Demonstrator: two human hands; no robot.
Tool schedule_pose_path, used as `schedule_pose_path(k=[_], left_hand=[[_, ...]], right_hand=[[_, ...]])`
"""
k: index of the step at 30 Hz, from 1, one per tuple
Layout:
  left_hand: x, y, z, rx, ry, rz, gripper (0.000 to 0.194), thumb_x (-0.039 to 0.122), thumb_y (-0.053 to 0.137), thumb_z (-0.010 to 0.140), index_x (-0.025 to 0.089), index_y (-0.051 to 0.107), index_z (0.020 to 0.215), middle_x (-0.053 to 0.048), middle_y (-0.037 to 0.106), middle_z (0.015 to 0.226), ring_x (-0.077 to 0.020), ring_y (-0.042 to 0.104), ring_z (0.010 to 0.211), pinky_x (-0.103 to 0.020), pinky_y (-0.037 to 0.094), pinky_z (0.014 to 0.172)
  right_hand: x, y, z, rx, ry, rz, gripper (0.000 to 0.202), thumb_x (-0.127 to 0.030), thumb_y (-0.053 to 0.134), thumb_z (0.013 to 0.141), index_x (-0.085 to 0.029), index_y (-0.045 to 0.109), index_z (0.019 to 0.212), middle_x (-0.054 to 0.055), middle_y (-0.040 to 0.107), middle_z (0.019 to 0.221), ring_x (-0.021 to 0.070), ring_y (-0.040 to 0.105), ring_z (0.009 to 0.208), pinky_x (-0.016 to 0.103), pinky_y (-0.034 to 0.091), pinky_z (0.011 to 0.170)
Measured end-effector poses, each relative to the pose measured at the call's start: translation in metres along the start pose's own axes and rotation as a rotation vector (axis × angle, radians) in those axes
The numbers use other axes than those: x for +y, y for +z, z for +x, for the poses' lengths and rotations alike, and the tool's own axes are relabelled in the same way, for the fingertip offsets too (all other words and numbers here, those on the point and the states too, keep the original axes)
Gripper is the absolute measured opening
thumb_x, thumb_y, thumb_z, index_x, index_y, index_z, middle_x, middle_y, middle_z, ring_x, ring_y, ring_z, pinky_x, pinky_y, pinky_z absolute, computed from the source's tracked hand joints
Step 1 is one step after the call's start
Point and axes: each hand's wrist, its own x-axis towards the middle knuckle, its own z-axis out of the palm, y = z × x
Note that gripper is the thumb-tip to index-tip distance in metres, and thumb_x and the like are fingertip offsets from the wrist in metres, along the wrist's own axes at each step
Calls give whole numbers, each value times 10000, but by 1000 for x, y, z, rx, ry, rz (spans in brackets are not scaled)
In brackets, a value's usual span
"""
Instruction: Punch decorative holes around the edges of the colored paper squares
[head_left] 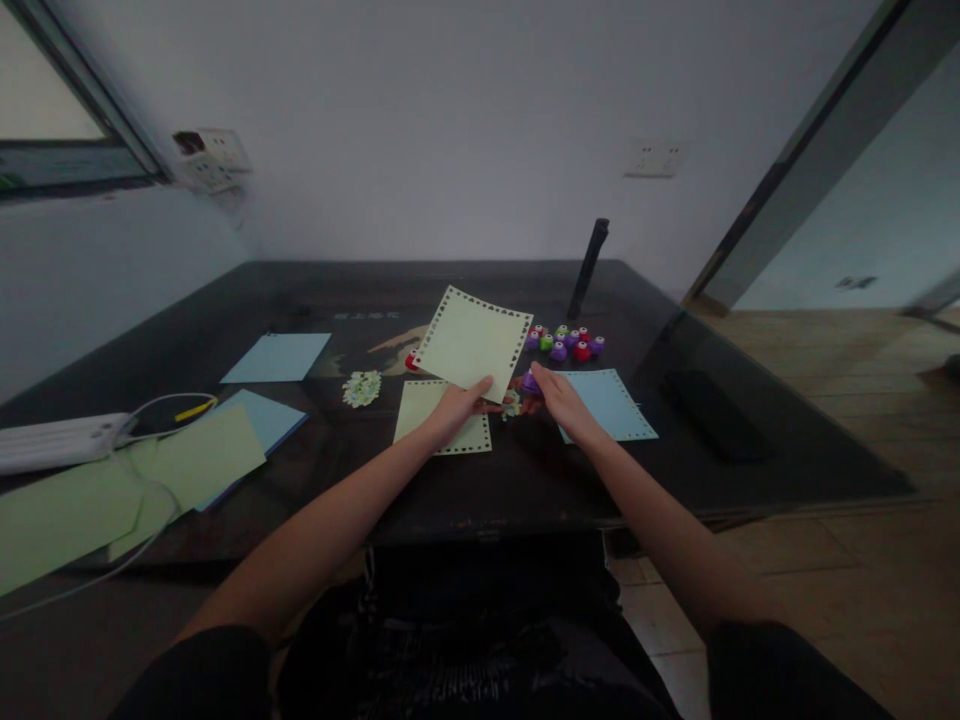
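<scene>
My left hand (459, 408) pinches the lower edge of a pale green sheet of paper (476, 340), thumb on top. The raised, tilted sheet has small punched holes along its visible borders. In my right hand (559, 397) is a small purple craft punch (530, 383), close to the sheet's lower right corner; whether it grips the paper I cannot tell. Under my left hand lies another green sheet with punched edges (420, 405). A light blue punched sheet (611, 405) lies beside my right hand. Paper bits (511, 408) show between my hands.
Several red, green and purple punches (571, 342) sit behind the sheets, near an upright black stick (589, 268). A pile of paper bits (361, 388) lies left. Further left are a blue sheet (277, 358), green sheets (217, 455) and a white power strip (64, 443) with cable.
</scene>
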Motion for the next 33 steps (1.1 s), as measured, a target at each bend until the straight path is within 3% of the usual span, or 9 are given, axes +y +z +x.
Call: schedule_pose_path(k=[5,10,14,18,22,28,33], left_hand=[[7,-1,-3,51,13,-8,256,233,539,846,71,590,1038,-153,706,903,-193,685,710,-305,557,699],[11,-6,-2,119,14,-9,209,233,546,843,78,594,974,-119,707,804,-173,675,649,-323,548,729],[10,-8,0,130,24,-11,200,234,574,825,82,594,954,-103,700,777,-155,660,599,-297,545,683],[9,-8,1,136,29,-7,228,225,580,820,86,590,1001,-102,701,798,-140,647,578,-297,549,677],[8,-7,0,138,59,-22,285,204,598,802,96,580,1066,-112,696,911,-130,640,590,-284,561,643],[7,-8,1,172,55,-39,281,188,620,779,97,597,1045,-130,668,1043,-123,639,620,-271,567,624],[7,-6,-1,165,54,-6,230,210,619,786,95,601,985,-133,669,1035,-116,632,599,-255,560,608]], right_hand=[[-3,-1,-1,34,-4,43,496,-660,499,754,-173,594,762,7,585,606,130,535,494,265,400,476],[-3,-4,-3,12,88,292,334,-488,655,716,-169,641,815,-1,588,704,88,507,533,227,382,488],[-2,-7,-2,6,92,410,282,-415,678,712,-186,667,875,-8,587,703,74,496,555,209,384,501],[-3,-6,-1,61,112,422,262,-359,726,662,-192,677,857,11,622,807,92,548,669,223,456,609],[-4,-4,-2,48,120,394,381,-247,806,537,-190,677,891,11,626,842,108,574,714,257,504,702],[-9,-11,-3,53,41,426,357,-241,796,567,-185,659,892,-9,610,832,116,627,722,315,520,808],[-24,-28,0,105,25,361,360,-268,784,599,-192,630,915,14,645,825,169,677,718,289,546,659]])
